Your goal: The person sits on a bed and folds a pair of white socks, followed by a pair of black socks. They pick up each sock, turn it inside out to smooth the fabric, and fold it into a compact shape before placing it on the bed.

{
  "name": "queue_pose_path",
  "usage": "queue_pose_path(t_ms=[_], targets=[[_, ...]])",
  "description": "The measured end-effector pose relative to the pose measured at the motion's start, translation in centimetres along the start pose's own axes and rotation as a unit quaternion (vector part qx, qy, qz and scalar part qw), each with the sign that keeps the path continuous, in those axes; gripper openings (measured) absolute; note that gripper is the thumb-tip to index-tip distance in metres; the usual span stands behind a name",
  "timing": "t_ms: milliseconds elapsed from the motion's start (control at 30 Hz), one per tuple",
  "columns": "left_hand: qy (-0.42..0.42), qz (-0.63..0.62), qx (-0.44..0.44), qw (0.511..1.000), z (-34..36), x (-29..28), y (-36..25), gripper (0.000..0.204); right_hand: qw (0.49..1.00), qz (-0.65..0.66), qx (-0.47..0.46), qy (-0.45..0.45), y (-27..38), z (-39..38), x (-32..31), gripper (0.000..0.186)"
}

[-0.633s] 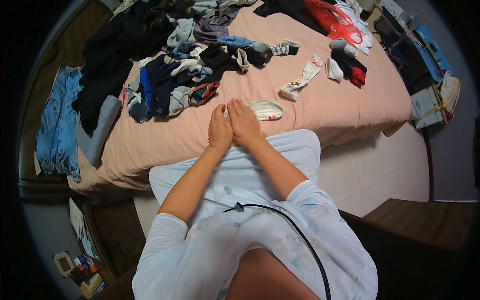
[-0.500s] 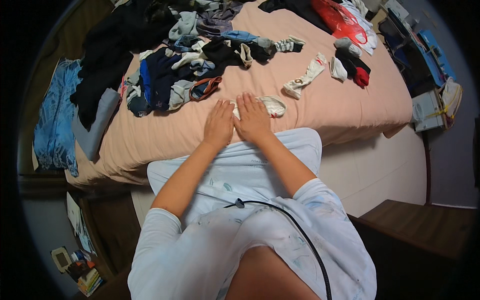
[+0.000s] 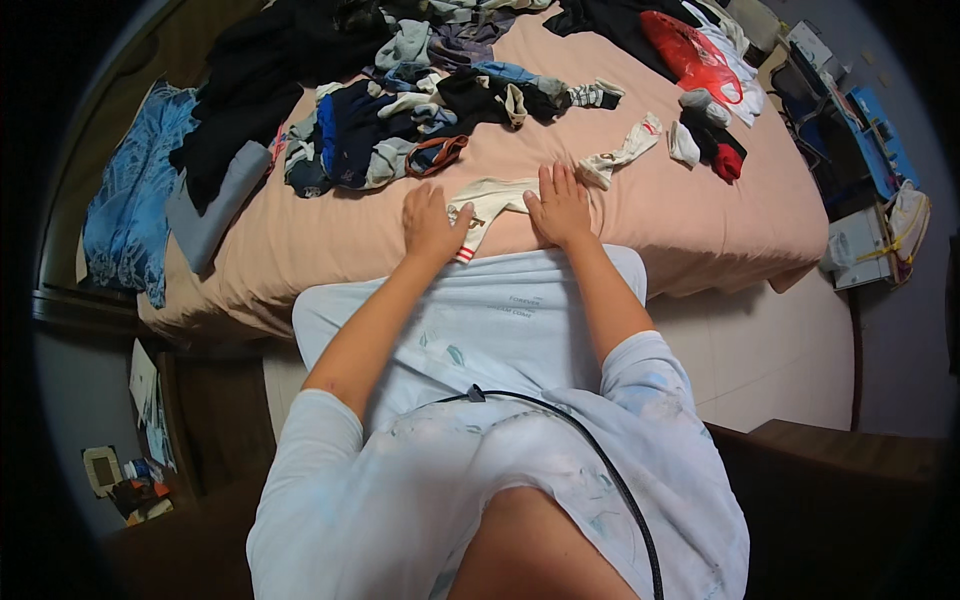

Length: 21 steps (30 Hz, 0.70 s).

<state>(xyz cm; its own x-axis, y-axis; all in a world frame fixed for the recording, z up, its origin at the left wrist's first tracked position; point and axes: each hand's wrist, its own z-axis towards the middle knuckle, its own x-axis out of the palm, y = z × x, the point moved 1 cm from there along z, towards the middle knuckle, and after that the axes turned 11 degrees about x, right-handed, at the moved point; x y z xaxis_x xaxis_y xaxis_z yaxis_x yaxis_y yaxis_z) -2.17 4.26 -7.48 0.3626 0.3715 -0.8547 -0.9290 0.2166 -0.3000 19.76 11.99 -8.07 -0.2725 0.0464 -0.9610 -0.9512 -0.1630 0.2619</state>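
A white sock (image 3: 482, 199) with a red-striped cuff and a dark print lies spread on the peach bedspread (image 3: 700, 225) near its front edge. My left hand (image 3: 432, 224) lies at the sock's left side, fingers apart, its thumb touching the fabric. My right hand (image 3: 560, 205) rests palm down at the sock's right end, fingers outstretched and partly covering it. Just beyond my right hand, another white sock (image 3: 625, 150) with red marking lies on the bed.
Dark, grey and white socks and clothes (image 3: 360, 135) are heaped behind my hands. Blue lace fabric (image 3: 135, 200) and a folded grey item (image 3: 215, 210) are at left. A small sock pile (image 3: 710, 130) and red plastic bag (image 3: 680, 55) are at right.
My hands have moved apart from being close together, the left outward left, the right outward right. The white sock between them is now stretched out, showing its striped cuff and print.
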Motion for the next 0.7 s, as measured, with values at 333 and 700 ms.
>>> queue_pose_path(t_ms=[333, 700], targets=[[-0.042, -0.246, -0.13, 0.96, 0.3, -2.5, 5.5, 0.018, 0.955, 0.218, -0.126, -0.155, 1.5, 2.0, -0.8, 0.022], [-0.011, -0.194, 0.264, 0.945, 4.3, -2.1, -0.8, 0.018, 0.935, 0.277, -0.219, -0.033, 5.2, -0.5, -1.1, 0.015]])
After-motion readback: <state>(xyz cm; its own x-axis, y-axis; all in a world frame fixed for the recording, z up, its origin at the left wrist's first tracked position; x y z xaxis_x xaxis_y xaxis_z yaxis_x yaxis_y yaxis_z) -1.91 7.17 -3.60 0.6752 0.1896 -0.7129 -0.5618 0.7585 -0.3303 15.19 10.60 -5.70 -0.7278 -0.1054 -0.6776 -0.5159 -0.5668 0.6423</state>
